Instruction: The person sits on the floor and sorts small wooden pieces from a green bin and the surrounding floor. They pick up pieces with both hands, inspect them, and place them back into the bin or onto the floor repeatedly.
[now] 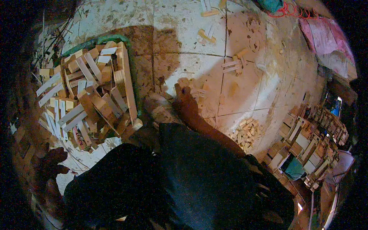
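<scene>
My left hand point(53, 163) hangs in shade at the lower left, its fingers apart and nothing seen in it. It is near a heap of joined wooden pieces point(88, 99), pale strips fixed to short blocks, piled in a green-rimmed container point(126, 42). My right forearm reaches across to the middle, where my right hand point(184, 96) is low over the tiled floor point(199, 42). Its fingertips look apart; shadow hides much of the hand, and I see nothing held. Beside it lies a dim wooden piece point(198, 92).
Loose wooden assemblies point(234, 65) lie on the dusty floor ahead. A small pile of short wood blocks point(246, 134) sits to the right, with stacked wooden pieces point(306, 142) beyond it. Pink sheeting point(327, 38) and a coiled red hose point(295, 10) are at the far right.
</scene>
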A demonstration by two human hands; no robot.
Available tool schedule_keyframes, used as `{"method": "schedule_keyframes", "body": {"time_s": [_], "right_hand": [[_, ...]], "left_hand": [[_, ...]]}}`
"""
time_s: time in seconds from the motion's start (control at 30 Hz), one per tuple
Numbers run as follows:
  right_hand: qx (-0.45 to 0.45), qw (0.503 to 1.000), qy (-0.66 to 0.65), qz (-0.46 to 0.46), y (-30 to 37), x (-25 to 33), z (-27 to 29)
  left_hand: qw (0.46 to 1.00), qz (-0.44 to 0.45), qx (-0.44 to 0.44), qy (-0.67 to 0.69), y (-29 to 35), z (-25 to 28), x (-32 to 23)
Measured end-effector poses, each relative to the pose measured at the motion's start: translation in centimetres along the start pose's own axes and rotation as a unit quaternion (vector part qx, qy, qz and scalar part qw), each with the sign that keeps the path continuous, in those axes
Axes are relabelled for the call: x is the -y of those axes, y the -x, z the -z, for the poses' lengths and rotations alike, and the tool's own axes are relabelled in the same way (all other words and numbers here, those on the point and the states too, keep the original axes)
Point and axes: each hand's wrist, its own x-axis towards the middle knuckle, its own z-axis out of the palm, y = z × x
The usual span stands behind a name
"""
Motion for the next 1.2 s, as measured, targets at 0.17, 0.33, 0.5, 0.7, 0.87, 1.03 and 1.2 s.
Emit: {"method": "schedule_keyframes", "body": {"time_s": [0.17,0.33,0.5,0.7,0.87,1.03,1.2], "right_hand": [[-0.073,0.994,-0.042,0.064,-0.1,-1.3,5.1],[-0.11,0.965,-0.181,0.157,-1.7,2.3,13.9],[0.173,0.84,-0.412,0.308,-1.6,11.6,21.6],[0.349,0.739,-0.28,0.503,-4.5,17.4,20.4],[0.233,0.842,-0.401,0.276,-7.6,17.7,24.1],[0.185,0.886,-0.29,0.31,-7.0,18.6,23.8],[0.132,0.91,-0.145,0.365,-3.8,20.5,20.3]], "left_hand": [[0.998,-0.025,0.024,-0.045,-0.8,0.0,-0.5],[0.995,-0.022,-0.095,-0.018,-0.7,-1.6,-1.8],[0.99,-0.049,-0.12,-0.048,-0.7,-1.4,-2.7],[0.985,-0.079,-0.135,0.074,-0.9,-3.4,-2.4],[0.994,-0.068,-0.078,-0.013,-0.4,-1.6,-2.3],[0.996,-0.083,-0.027,0.009,-1.4,-1.4,-2.5],[0.993,-0.114,-0.002,0.016,-1.6,-2.1,-2.2]]}}
